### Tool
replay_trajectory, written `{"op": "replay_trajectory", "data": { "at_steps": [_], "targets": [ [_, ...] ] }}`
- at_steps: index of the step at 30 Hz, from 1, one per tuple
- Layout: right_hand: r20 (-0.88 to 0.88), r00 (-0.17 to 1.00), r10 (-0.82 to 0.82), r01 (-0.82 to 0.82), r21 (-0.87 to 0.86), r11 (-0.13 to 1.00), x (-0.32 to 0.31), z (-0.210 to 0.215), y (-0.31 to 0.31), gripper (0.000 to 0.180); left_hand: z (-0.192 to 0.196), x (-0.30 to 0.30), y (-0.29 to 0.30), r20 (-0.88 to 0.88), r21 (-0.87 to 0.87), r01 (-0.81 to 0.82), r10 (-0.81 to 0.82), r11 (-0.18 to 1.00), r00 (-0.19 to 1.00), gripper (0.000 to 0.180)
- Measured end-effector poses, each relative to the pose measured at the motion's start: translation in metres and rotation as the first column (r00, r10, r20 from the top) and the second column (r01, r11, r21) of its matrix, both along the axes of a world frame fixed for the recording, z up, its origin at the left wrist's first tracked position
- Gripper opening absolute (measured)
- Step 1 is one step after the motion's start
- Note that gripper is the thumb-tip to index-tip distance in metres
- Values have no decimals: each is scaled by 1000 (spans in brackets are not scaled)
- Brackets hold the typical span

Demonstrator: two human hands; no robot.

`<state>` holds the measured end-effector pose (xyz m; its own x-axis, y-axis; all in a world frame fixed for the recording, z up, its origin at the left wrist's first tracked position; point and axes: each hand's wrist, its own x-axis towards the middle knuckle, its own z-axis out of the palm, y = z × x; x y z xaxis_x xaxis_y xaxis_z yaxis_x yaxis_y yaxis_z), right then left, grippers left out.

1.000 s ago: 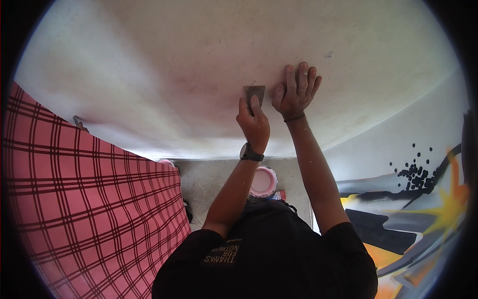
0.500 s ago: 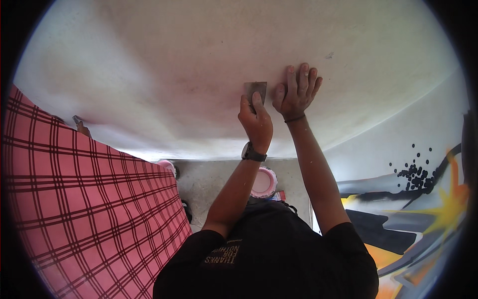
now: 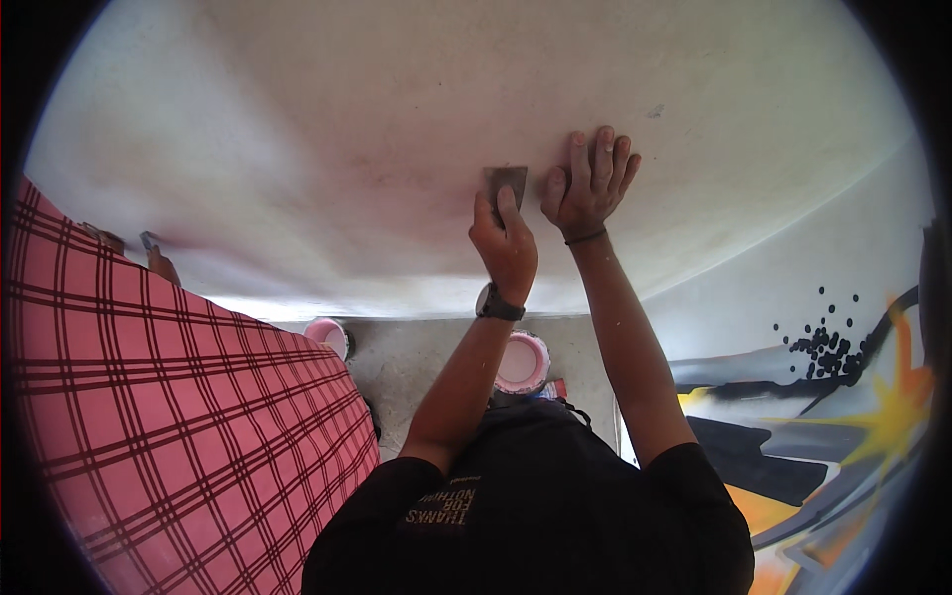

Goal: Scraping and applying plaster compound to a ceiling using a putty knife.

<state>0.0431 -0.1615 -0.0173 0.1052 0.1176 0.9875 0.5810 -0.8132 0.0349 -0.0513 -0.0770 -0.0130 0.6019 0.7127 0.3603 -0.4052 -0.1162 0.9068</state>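
Note:
My left hand [image 3: 506, 246], with a watch on its wrist, is closed around a putty knife whose flat grey blade [image 3: 507, 178] lies against the pale wall [image 3: 377, 119]. The thumb presses along the blade, and the handle is hidden in the palm. Just to the right, my right hand [image 3: 587, 188] rests flat on the same wall with its fingers spread, holding nothing. A dark band circles that wrist. Whitish dust marks the fingers of both hands.
Close on my left is a person in a pink checked garment [image 3: 198, 397]; their hand [image 3: 162, 265] holds a small flat tool at the wall. Pink-rimmed buckets [image 3: 544, 369] [image 3: 339, 325] stand on the floor below. A brush [image 3: 553, 389] lies beside one. A painted wall [image 3: 823, 416] rises at right.
My left hand and the putty knife have shifted slightly left and down. My right hand stays almost still. The person at left has moved a little, showing more of their hands and the left bucket.

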Motion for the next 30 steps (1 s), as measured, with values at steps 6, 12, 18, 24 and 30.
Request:
{"op": "replay_trajectory", "data": {
  "at_steps": [6, 12, 18, 24, 30],
  "targets": [
    [13, 1000, 4, -4, 1, 1000, 0, 3, 1, 51, -6, 6, -2, 47, -13, 5, -4, 1000, 999, 28],
    [24, 1000, 2, -2, 0, 1000, 1, 1, -2, 51, -6, -1, -5, 1, 41, -23, 23, 999, 1000, 29],
    [17, 1000, -6, 6, 1, 1000, 1, 1, -6, 50, -2, 7, -6, 24, 20, 30, -31, 999, 999, 28],
    [17, 1000, -6, 5, 6, 1000, 2, 0, -9, 51, 3, 7, -16, 55, -42, 43, -41, 998, 998, 27],
    [9, 1000, 3, -3, 42, 999, 4, -5, -10, 49, -7, 0, -14, -21, 35, 17, -17, 999, 1000, 26]
  ]
}}
